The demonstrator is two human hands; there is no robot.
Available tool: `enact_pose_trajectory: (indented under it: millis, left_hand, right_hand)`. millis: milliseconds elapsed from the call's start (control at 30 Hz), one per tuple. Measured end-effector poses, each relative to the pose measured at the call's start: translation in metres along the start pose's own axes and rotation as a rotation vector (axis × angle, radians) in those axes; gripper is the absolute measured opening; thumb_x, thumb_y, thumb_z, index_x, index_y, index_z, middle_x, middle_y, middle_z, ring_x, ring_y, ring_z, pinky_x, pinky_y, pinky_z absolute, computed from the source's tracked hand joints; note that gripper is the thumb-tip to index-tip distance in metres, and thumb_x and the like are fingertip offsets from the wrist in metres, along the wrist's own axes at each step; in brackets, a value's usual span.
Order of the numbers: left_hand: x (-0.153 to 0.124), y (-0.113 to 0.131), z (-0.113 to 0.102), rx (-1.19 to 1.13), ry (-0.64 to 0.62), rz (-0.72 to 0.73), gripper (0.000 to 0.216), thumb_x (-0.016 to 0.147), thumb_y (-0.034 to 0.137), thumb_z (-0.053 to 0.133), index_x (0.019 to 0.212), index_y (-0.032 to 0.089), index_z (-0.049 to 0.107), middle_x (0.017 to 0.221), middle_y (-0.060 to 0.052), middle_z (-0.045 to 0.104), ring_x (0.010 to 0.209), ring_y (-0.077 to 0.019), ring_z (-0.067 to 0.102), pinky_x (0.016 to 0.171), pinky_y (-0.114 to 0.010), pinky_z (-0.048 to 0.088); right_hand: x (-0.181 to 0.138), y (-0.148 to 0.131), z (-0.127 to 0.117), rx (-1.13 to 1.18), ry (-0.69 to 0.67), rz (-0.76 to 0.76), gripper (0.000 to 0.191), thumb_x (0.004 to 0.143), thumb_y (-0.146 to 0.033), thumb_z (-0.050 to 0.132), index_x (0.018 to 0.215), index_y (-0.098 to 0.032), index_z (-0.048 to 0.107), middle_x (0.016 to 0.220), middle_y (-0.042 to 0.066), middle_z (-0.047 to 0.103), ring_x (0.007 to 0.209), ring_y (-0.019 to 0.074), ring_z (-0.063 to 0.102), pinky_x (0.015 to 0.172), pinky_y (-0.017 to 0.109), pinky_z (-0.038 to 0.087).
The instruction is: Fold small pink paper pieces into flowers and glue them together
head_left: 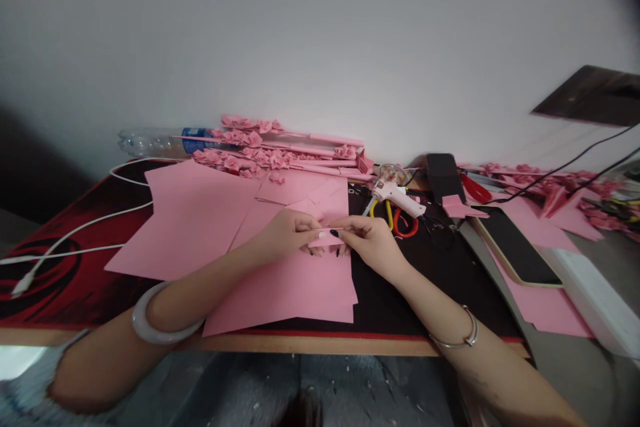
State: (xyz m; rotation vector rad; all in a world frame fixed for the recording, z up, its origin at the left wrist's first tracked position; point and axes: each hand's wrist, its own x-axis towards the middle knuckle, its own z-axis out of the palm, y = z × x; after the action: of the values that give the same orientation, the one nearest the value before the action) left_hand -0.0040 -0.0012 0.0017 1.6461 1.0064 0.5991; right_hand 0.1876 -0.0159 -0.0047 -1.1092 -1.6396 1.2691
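A small piece of pink paper point(327, 238) is pinched between both hands, above larger pink sheets point(295, 287) lying on the dark mat. My left hand point(287, 233) grips its left end, thumb on top and fingers beneath. From the other side my right hand point(370, 240) holds it the same way, and the two thumbs nearly meet. The piece seems to have a fold along its upper edge, though fingers cover much of it. Just beyond the hands are smaller cut pink pieces point(300, 190).
Pink paper flower stems point(280, 153) lie along the wall beside a plastic bottle point(155, 142). A glue gun point(397, 195) and scissors with red and yellow handles point(405, 223) are right of the hands. Farther right are a phone point(520, 247) and a white box point(595, 300). A white cable point(75, 230) crosses the left.
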Motion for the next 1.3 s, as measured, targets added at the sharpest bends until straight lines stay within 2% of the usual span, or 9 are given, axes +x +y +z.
enact_pose_trajectory:
  millis: [233,467,700,833,1000,1167,1300]
  left_hand:
    - [-0.0012,-0.0009,-0.0009,0.107,0.001,0.088,0.020,0.081,0.026,0.053,0.074,0.013,0.065,0.067,-0.005,0.071,0.062,-0.0128,0.066,0.057,-0.020,0.049]
    - [-0.0028,-0.0035,0.0016,0.238,0.031,0.148,0.025,0.083,0.026,0.049,0.063,0.014,0.057,0.060,0.000,0.064,0.061,-0.0132,0.066,0.051,-0.017,0.043]
    - [-0.0035,-0.0044,0.0017,0.333,0.043,0.237,0.026,0.083,0.024,0.048,0.059,0.016,0.057,0.057,0.001,0.063,0.059,-0.0121,0.064,0.052,-0.017,0.042]
    - [-0.0029,-0.0038,0.0022,0.354,0.067,0.235,0.028,0.083,0.023,0.047,0.058,0.015,0.056,0.056,0.001,0.062,0.059,-0.0120,0.063,0.051,-0.018,0.040]
    - [-0.0028,0.0032,0.0011,0.296,0.108,0.190,0.031,0.083,0.025,0.047,0.055,0.015,0.053,0.054,0.001,0.059,0.055,-0.0113,0.061,0.051,-0.018,0.039]
    - [-0.0008,0.0018,-0.0033,0.266,0.136,0.147,0.021,0.082,0.022,0.049,0.066,0.015,0.062,0.064,-0.001,0.067,0.061,-0.0122,0.062,0.058,-0.020,0.044]
    - [0.0006,-0.0038,-0.0044,0.210,0.162,0.133,0.020,0.082,0.023,0.050,0.071,0.015,0.064,0.066,-0.002,0.068,0.063,-0.0131,0.063,0.062,-0.022,0.046]
  right_hand:
    - [-0.0002,-0.0003,-0.0004,-0.092,-0.026,-0.023,0.014,0.079,-0.020,0.056,0.089,-0.015,0.066,0.057,-0.001,0.060,0.046,0.0092,0.057,0.046,0.020,0.046]
    - [-0.0020,0.0027,-0.0001,-0.302,-0.041,-0.080,0.008,0.081,-0.019,0.051,0.083,-0.016,0.059,0.059,-0.003,0.056,0.046,0.0076,0.053,0.047,0.018,0.041]
    - [-0.0041,-0.0026,0.0020,-0.357,-0.082,-0.112,0.009,0.082,-0.014,0.046,0.080,-0.018,0.054,0.060,-0.003,0.053,0.050,0.0080,0.051,0.050,0.019,0.040]
    - [-0.0033,-0.0050,0.0011,-0.386,-0.094,-0.143,0.012,0.081,-0.011,0.044,0.081,-0.018,0.054,0.061,-0.002,0.055,0.052,0.0088,0.052,0.051,0.019,0.040]
    - [-0.0008,-0.0022,-0.0020,-0.336,-0.044,-0.085,0.012,0.082,-0.013,0.044,0.081,-0.018,0.055,0.061,-0.001,0.058,0.052,0.0112,0.055,0.053,0.022,0.043]
    - [0.0024,0.0038,-0.0062,-0.206,0.042,-0.032,0.010,0.084,-0.022,0.047,0.078,-0.018,0.053,0.062,0.000,0.059,0.053,0.0125,0.057,0.052,0.024,0.046]
    - [0.0040,0.0042,-0.0078,-0.177,0.138,-0.066,0.012,0.085,-0.027,0.048,0.082,-0.017,0.054,0.070,0.002,0.062,0.059,0.0129,0.059,0.057,0.025,0.048]
